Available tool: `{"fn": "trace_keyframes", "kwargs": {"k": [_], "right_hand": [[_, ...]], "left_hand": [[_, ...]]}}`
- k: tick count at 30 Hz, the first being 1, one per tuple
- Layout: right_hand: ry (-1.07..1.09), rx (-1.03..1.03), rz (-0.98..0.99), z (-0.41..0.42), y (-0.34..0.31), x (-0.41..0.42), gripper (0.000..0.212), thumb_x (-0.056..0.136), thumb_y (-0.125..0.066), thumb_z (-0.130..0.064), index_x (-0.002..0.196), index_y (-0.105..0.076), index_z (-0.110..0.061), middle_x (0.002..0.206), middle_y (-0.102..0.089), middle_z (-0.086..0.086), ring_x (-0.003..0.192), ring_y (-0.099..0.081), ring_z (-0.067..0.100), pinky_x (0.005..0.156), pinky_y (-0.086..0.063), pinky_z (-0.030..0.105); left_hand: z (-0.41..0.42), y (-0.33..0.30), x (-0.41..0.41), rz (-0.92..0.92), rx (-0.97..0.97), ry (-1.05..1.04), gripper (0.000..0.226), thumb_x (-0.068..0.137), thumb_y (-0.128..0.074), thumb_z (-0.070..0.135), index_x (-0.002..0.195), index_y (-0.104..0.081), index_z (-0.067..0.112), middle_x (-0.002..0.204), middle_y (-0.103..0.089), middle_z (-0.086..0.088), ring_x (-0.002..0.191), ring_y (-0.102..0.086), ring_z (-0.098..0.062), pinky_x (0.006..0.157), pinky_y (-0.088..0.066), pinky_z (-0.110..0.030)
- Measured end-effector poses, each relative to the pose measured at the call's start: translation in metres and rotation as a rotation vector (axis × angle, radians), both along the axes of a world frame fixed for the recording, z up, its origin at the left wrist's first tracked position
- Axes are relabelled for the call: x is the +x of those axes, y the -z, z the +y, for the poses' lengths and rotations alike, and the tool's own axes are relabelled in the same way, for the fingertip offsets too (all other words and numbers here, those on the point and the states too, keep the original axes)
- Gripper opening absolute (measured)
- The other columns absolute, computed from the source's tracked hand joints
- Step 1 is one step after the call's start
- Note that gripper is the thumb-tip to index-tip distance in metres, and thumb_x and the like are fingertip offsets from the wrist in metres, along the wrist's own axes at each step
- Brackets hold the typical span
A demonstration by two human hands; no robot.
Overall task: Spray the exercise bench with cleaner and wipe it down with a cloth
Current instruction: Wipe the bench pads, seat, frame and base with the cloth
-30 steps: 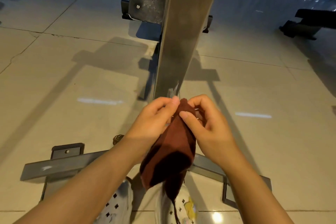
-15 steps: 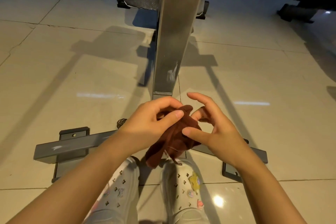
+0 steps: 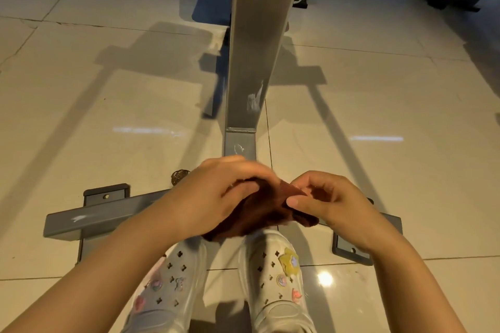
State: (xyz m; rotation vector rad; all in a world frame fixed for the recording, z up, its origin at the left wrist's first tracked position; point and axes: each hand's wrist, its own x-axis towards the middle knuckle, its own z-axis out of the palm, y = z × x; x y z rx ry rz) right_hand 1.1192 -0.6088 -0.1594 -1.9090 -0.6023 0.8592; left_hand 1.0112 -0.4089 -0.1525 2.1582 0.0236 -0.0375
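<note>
No text, label, brand, number or sign can be read anywhere in view. The grey metal beam of the exercise bench (image 3: pixel 244 84) carries only pale scuff marks, not letters. The white perforated clogs (image 3: pixel 276 276), below the beam, bear small coloured charms with no lettering, and the dark brown cloth (image 3: pixel 259 211) is plain

One head-worn wide-angle view looks steeply down and forward — close over both hands at 6 o'clock, the bench frame (image 3: pixel 254 57) running toward 12 o'clock, the tiled floor (image 3: pixel 378 105) bowing outward at the edges.
</note>
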Motion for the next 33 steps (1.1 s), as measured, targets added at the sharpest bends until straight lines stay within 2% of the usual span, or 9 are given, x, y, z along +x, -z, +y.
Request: {"fn": "trace_keyframes", "kwargs": {"k": [3, 8, 11, 15, 17, 20, 24, 28, 33], "right_hand": [[-0.033, -0.025, -0.128, 0.009, 0.001, 0.006, 0.005, 0.084, -0.072, -0.024, 0.080, -0.070, -0.026, 0.083, -0.062, 0.013, 0.081, -0.062, 0.031, 0.076, -0.054, 0.053], [-0.102, -0.104, -0.368, 0.026, -0.007, 0.021, 0.005, 0.082, -0.071, -0.031, 0.080, -0.067, -0.033, 0.080, -0.061, -0.009, 0.080, -0.056, 0.010, 0.071, -0.046, 0.025], [-0.100, -0.198, -0.585, 0.038, -0.011, 0.033, 0.005, 0.082, -0.074, -0.027, 0.085, -0.069, -0.027, 0.083, -0.060, -0.008, 0.081, -0.052, 0.009, 0.074, -0.044, 0.029], [-0.037, -0.209, -0.819, 0.057, -0.011, 0.048, 0.012, 0.084, -0.073, -0.015, 0.086, -0.069, -0.026, 0.085, -0.056, -0.011, 0.080, -0.054, 0.007, 0.070, -0.047, 0.022], [0.066, -0.093, -0.719, 0.066, -0.016, 0.054, 0.014, 0.086, -0.070, -0.020, 0.085, -0.066, -0.033, 0.087, -0.052, -0.018, 0.080, -0.052, -0.003, 0.070, -0.040, 0.007], [0.162, -0.013, -0.698, 0.078, -0.021, 0.062, 0.010, 0.087, -0.069, -0.027, 0.087, -0.063, -0.036, 0.099, -0.046, -0.015, 0.079, -0.050, -0.006, 0.065, -0.039, 0.004], [0.001, -0.030, -0.800, 0.080, -0.025, 0.071, 0.002, 0.089, -0.065, -0.025, 0.088, -0.066, -0.027, 0.107, -0.053, -0.017, 0.082, -0.053, 0.001, 0.068, -0.045, 0.014], [-0.246, -0.108, -0.966, 0.087, -0.043, 0.073, 0.005, 0.092, -0.059, -0.024, 0.093, -0.064, -0.022, 0.090, -0.061, -0.006, 0.075, -0.055, 0.014, 0.066, -0.051, 0.041], [-0.421, -0.520, -1.101, 0.101, -0.083, 0.087, 0.022, 0.100, -0.045, -0.042, 0.110, -0.056, -0.026, 0.107, -0.049, -0.002, 0.092, -0.057, 0.025, 0.077, -0.048, 0.040]], "left_hand": [[0.003, 0.002, 0.006, 0.100, 0.154, 0.012, 0.025, 0.095, -0.058, 0.022, 0.113, -0.065, 0.038, 0.101, -0.058, 0.019, 0.096, -0.054, -0.001, 0.083, -0.044, -0.013], [0.019, -0.002, 0.021, 0.139, 0.306, -0.018, 0.015, 0.087, -0.069, 0.029, 0.090, -0.057, 0.038, 0.094, -0.058, 0.014, 0.085, -0.056, -0.007, 0.080, -0.049, -0.031], [0.026, -0.011, 0.033, 0.165, 0.500, -0.052, 0.020, 0.089, -0.063, 0.041, 0.086, -0.043, 0.036, 0.094, -0.056, 0.014, 0.080, -0.053, -0.009, 0.074, -0.046, -0.027], [0.033, -0.014, 0.053, -0.050, 0.602, -0.256, 0.031, 0.094, -0.055, 0.032, 0.072, -0.033, 0.029, 0.084, -0.061, 0.004, 0.080, -0.060, -0.023, 0.074, -0.050, -0.037], [0.036, -0.008, 0.060, -0.144, 0.451, -0.323, 0.019, 0.088, -0.063, 0.036, 0.084, -0.044, 0.031, 0.087, -0.062, 0.008, 0.081, -0.062, -0.019, 0.071, -0.051, -0.034], [0.031, 0.002, 0.067, -0.038, -0.047, -0.438, 0.055, 0.065, -0.069, 0.060, 0.110, -0.046, 0.038, 0.105, -0.059, 0.018, 0.095, -0.058, -0.002, 0.079, -0.053, -0.028], [0.029, 0.016, 0.079, 0.038, -0.302, -0.550, 0.084, 0.068, -0.081, 0.035, 0.138, -0.035, 0.040, 0.133, -0.049, 0.018, 0.119, -0.047, -0.002, 0.098, -0.045, -0.028], [0.037, 0.020, 0.089, 0.044, -0.577, -0.552, 0.043, 0.076, -0.076, 0.002, 0.108, -0.060, 0.026, 0.080, -0.069, 0.017, 0.083, -0.065, -0.001, 0.074, -0.052, -0.018], [0.036, 0.019, 0.086, -0.130, -0.614, -0.713, 0.016, 0.079, -0.076, 0.009, 0.088, -0.066, 0.018, 0.075, -0.070, 0.004, 0.073, -0.068, -0.013, 0.062, -0.055, -0.025]]}}
